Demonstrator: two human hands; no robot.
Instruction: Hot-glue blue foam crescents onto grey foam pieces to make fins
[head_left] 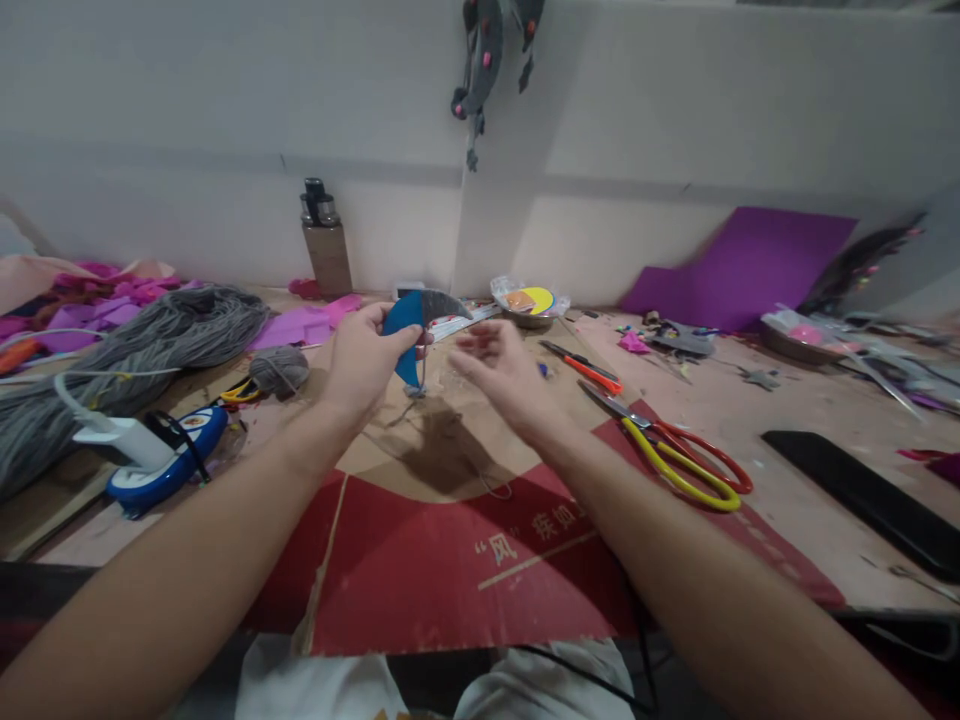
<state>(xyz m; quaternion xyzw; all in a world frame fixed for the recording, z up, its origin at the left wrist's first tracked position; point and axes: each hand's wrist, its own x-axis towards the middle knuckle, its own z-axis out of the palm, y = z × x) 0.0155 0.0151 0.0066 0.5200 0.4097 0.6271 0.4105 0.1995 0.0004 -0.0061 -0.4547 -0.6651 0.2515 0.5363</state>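
Note:
A blue crescent [405, 325] is pinched upright between the thumb and fingers of my left hand [364, 350]. Grey yarn [444, 304] is wrapped round its upper tip and also shows at its lower tip. From there a thin strand trails down onto the cardboard. Just to the right, my right hand [499, 365] hovers with fingers half curled and thumb apart, slightly blurred; I see nothing held in it. Beneath both hands lies a red and brown cardboard sheet [420, 570] with printed white characters.
Large scissors [679, 455] with red and yellow handles lie right of my hand, beside an orange-handled cutting tool [592, 370]. A black phone-like slab [862, 495] sits farther right. Leftward are a grey yarn ball [279, 370], a yarn skein [180, 340] and a blue power strip [169, 465].

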